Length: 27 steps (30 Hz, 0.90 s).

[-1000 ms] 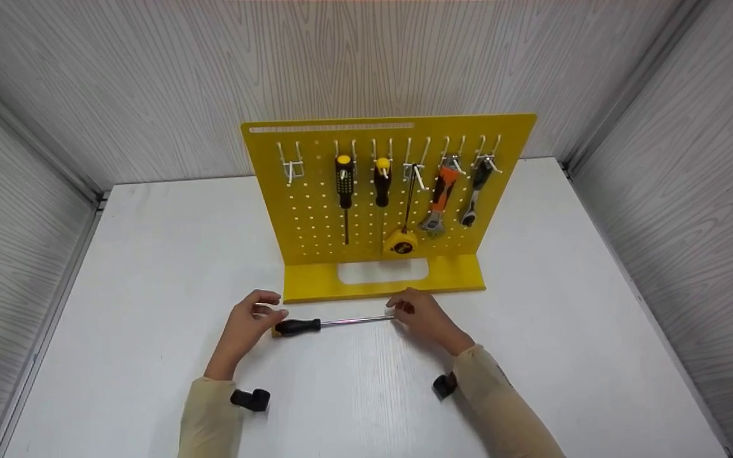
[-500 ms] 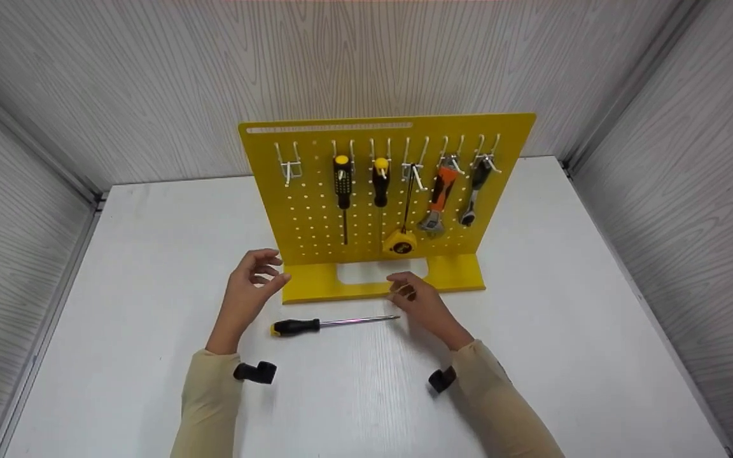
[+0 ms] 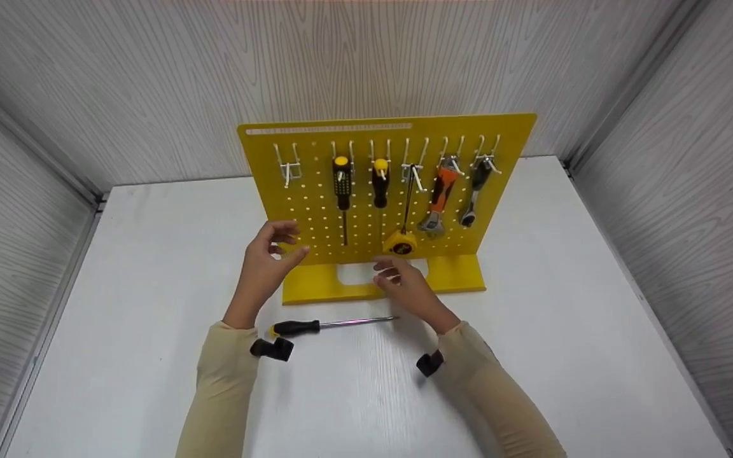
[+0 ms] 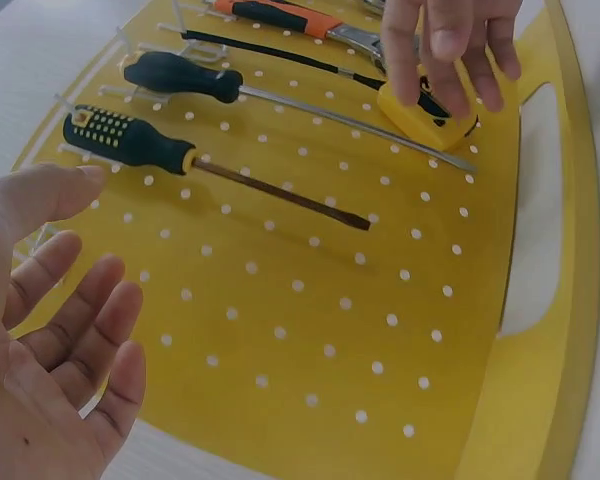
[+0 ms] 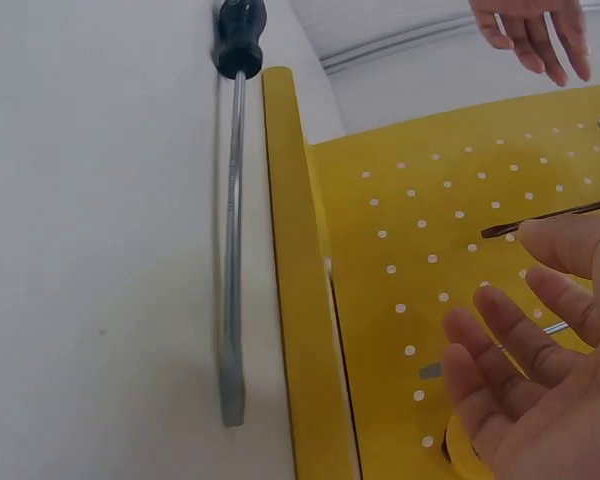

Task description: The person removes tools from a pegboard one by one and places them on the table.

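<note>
The left hand point(image 3: 266, 264) and right hand point(image 3: 406, 287) hover before the lower part of the yellow pegboard point(image 3: 312, 219), fingers loosely bent, thumbs apart, grasping nothing. The loose screwdriver point(image 3: 308, 326) lies on the bench point(image 3: 347, 397), along the board's front edge. The right hand is nearest the tape measure point(image 3: 401, 243); contact cannot be told. The dotted-handle screwdriver point(image 3: 342, 182) hangs above, between them. Step in hand, as judged: an unladen reach toward the board. The next move probably calls for aligning thumb and fingers about one hung tool.
</note>
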Each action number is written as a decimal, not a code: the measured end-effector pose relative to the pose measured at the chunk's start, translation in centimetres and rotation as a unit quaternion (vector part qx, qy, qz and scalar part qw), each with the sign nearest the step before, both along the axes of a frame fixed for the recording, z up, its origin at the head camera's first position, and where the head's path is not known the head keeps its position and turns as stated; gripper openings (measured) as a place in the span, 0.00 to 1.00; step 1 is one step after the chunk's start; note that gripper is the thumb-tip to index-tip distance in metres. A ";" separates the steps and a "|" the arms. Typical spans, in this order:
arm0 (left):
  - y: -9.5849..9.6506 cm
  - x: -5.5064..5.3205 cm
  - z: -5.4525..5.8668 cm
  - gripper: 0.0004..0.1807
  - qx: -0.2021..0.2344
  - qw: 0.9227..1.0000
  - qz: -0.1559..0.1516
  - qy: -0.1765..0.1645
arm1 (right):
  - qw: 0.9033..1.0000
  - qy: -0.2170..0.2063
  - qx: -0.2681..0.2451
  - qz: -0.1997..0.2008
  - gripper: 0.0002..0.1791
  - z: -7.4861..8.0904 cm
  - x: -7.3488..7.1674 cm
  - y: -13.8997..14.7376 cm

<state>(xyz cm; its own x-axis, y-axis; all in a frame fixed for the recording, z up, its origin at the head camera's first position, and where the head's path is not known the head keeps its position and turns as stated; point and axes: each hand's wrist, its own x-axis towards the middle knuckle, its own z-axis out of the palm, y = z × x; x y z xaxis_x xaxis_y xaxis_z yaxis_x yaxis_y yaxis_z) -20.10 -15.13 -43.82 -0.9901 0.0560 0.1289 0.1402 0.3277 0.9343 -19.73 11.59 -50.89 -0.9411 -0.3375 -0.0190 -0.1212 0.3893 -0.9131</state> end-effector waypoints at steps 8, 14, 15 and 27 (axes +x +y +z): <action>1.8 -1.4 0.8 0.28 0.020 1.000 0.000 0.001 | 1.000 0.001 -0.013 0.024 0.28 0.6 -1.0 -1.7; 3.1 -2.0 1.3 0.28 0.030 1.000 -0.003 0.000 | 1.000 -0.026 -0.013 0.011 0.30 0.7 -1.4 -3.0; 3.3 -2.1 1.3 0.28 0.031 1.000 -0.004 0.002 | 0.999 -0.028 -0.014 0.008 0.30 0.7 -1.6 -3.2; 5.0 -3.6 2.2 0.29 0.019 1.000 -0.016 0.019 | 0.999 -0.031 -0.032 -0.013 0.29 1.4 -3.0 -5.0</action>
